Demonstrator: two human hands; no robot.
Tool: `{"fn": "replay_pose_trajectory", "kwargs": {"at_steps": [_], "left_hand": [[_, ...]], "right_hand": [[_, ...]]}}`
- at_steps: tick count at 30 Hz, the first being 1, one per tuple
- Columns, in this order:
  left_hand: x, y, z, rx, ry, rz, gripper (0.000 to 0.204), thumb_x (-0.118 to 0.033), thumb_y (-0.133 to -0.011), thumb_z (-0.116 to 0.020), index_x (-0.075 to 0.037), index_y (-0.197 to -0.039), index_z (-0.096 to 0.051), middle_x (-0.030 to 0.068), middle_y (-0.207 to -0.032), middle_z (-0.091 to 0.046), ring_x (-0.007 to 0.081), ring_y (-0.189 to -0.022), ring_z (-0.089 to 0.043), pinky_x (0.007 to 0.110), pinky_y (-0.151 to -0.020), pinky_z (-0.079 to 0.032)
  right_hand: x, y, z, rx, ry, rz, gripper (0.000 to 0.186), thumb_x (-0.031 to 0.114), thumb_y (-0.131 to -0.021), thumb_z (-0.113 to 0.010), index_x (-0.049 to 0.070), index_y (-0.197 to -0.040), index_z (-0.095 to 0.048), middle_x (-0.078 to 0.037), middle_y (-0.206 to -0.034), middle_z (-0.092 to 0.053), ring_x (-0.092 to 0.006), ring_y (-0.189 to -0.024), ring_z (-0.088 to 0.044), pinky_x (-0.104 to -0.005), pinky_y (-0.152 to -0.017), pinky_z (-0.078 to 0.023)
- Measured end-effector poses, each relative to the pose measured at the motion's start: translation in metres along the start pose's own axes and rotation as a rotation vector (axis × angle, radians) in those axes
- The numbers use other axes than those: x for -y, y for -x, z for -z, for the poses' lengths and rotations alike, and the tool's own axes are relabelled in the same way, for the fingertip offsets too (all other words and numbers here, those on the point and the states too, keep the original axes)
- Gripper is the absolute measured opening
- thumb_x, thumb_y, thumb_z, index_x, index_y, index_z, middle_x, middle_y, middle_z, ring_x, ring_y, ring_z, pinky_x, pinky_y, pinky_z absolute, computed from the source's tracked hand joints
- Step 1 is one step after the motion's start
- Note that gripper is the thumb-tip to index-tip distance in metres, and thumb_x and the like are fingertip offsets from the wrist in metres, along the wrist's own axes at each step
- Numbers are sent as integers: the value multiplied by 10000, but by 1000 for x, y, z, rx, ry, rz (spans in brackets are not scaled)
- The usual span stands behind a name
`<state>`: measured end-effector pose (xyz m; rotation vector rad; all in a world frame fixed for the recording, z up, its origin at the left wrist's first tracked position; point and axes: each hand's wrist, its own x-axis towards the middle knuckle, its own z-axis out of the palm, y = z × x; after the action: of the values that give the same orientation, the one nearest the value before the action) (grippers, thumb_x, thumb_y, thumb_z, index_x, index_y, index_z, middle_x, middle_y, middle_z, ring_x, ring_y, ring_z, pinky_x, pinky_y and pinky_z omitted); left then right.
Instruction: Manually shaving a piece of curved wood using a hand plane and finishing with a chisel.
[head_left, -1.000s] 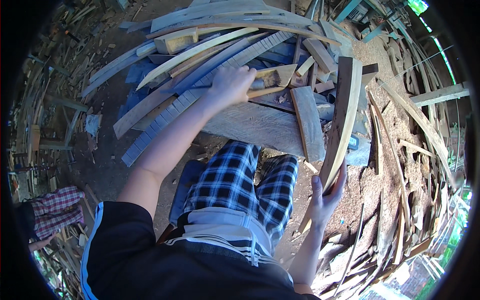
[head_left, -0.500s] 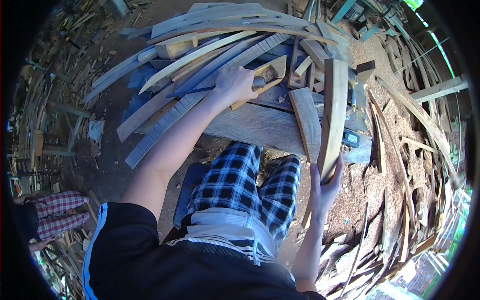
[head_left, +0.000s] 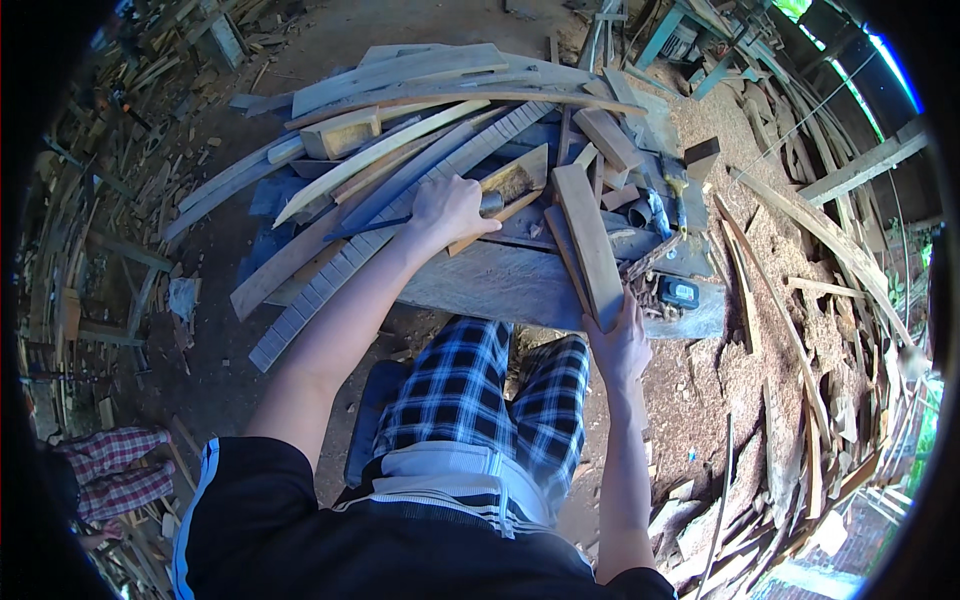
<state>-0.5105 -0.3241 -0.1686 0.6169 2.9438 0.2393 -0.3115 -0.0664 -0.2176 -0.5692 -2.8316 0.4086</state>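
My left hand (head_left: 447, 213) is closed around a tool with a blunt, round grey end (head_left: 491, 204) poking out by the thumb. A thin dark shaft (head_left: 375, 228) runs out on the hand's other side; the tool's kind is unclear. Just beyond lies a wooden piece with a hollowed, brown-stained face (head_left: 520, 178). My right hand (head_left: 618, 340) grips the near end of a short, thick wooden board (head_left: 590, 240), which points away from me over the bench. Close beside its left edge is another narrow wood piece (head_left: 566, 255).
Long curved wooden strips and a notched strip (head_left: 325, 298) cover the bench's left side. A small black device (head_left: 679, 292) sits at the bench's right edge (head_left: 690, 322). Shavings and offcuts (head_left: 690, 390) spread over the floor at right. Another person's checked trousers (head_left: 120, 470) show far left.
My right hand has lowered the board toward the bench and shifted it left, tipping its far end left. My left hand keeps its grip, appearing slightly lower and left as the view shifts.
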Motion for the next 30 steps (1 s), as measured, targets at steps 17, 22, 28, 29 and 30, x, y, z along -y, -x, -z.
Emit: {"fn": "replay_pose_trajectory", "kwargs": {"at_steps": [17, 22, 28, 29, 30], "left_hand": [[-4, 5, 3, -38, 67, 10, 569, -528, -722, -770, 29, -830, -722, 192, -756, -708, 321, -694, -718, 414, -642, -591], [4, 9, 6, -17, 63, 4, 570, -523, -722, -769, 22, -877, -708, 180, -822, -714, 306, -754, -722, 413, -667, -590], [14, 14, -1, -32, -17, -161, 610, -525, -710, -760, 13, -983, -672, 158, -931, -690, 317, -898, -699, 441, -762, -565], [17, 12, 2, -27, -19, -166, 610, -525, -710, -760, 13, -983, -672, 158, -931, -690, 317, -898, -699, 441, -762, -565], [21, 8, 7, 32, -47, -168, 610, -527, -702, -761, 4, -990, -675, 158, -930, -691, 321, -900, -697, 442, -767, -562]], "right_hand": [[18, -137, 26, -124, -477, -75, 706, 391, -779, -742, -58, -1285, -542, -272, -1150, -637, -371, -1077, -625, -426, -931, -466], [23, -72, 34, 4, -563, -66, 665, 380, -804, -736, -72, -1255, -552, -223, -1036, -675, -294, -970, -647, -398, -867, -491], [-17, 3, 22, -120, -537, -94, 605, 285, -825, -757, -70, -1265, -542, -211, -1030, -678, -237, -933, -640, -366, -843, -494], [-15, 9, 31, -69, -555, -153, 611, 280, -827, -758, -70, -1276, -537, -209, -1046, -675, -234, -944, -637, -364, -852, -492], [-15, 15, 37, -17, -573, -212, 617, 275, -829, -759, -71, -1287, -532, -207, -1061, -673, -231, -956, -634, -363, -861, -490]]}}
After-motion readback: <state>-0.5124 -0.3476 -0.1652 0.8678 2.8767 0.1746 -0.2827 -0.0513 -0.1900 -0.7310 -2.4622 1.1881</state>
